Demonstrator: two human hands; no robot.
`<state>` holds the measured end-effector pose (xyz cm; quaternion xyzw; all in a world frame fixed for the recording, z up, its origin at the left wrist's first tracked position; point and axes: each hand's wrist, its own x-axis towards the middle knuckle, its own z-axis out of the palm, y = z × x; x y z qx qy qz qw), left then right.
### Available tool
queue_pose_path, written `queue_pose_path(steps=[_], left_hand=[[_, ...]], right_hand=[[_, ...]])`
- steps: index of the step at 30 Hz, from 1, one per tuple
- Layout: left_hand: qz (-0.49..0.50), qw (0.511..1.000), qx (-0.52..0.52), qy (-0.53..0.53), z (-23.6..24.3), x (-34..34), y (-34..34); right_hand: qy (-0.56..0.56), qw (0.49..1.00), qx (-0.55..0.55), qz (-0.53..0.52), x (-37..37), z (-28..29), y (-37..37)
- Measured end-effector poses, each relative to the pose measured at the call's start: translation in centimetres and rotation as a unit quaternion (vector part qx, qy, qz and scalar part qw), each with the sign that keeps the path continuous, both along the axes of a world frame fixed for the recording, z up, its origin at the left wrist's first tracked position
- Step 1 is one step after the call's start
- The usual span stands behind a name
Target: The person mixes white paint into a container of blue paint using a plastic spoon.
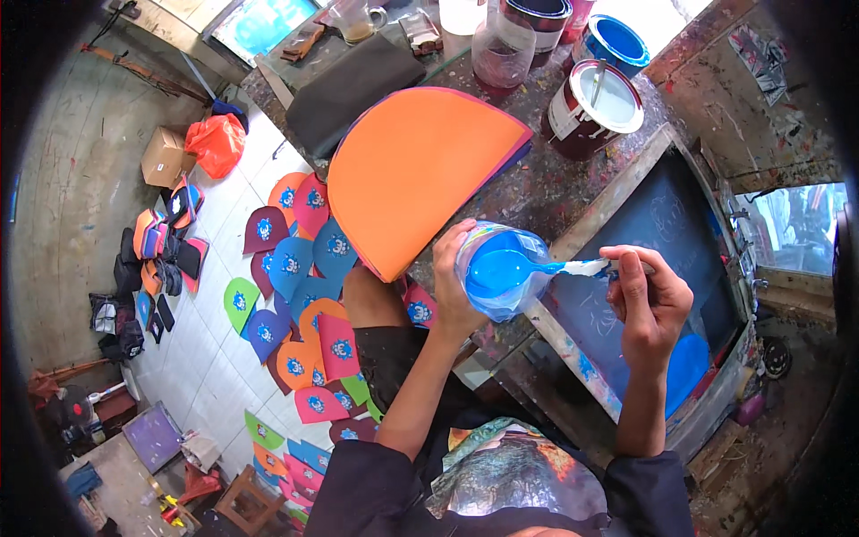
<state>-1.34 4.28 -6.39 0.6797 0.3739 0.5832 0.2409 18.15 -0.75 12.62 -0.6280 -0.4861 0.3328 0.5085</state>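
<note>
My left hand [454, 282] is wrapped round the side of a clear plastic cup [534, 300] tilted above the table edge. Bright blue paint [495, 271] lies inside it. Between the thumb and fingers of my right hand [646, 309] is a thin stirring stick [586, 268], smeared white and blue, whose far end dips into the paint. Below my right hand lies a wooden-framed printing screen [573, 353] with dark mesh. A puddle of blue paint [687, 371] sits at its near right corner. Left of the cup rests a stack of orange half-round sheets [420, 170].
At the back right stand an open can of white paint [595, 107], a blue paint tub [616, 45] and a clear plastic jar [503, 55]. Several printed coloured pieces [291, 268] cover the floor at left. A red plastic bag [216, 143] sits beside a cardboard box [166, 157].
</note>
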Motion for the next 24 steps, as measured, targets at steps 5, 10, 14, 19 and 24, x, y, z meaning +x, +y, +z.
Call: queue_pose_path(steps=[5,10,14,19,24], left_hand=[[0.002,1.0,0.002,-0.005,0.1,0.2,0.0],[0.023,1.0,-0.001,0.003,-0.3,0.2,0.0],[0.026,0.998,-0.054,-0.019,-1.0,0.2,-0.5],[0.032,0.999,-0.041,-0.012,-0.4,0.1,-0.4],[0.03,0.998,-0.044,-0.024,-0.1,0.3,-0.4]], right_hand=[[0.027,1.0,-0.009,-0.007,0.4,-0.3,0.6],[-0.177,0.974,0.083,0.115,-0.6,-0.1,2.8],[-0.261,0.928,0.178,0.198,-1.2,0.1,3.7],[-0.273,0.891,0.223,0.288,-1.6,0.7,4.0],[-0.317,0.869,0.178,0.335,-2.3,-0.2,5.6]])
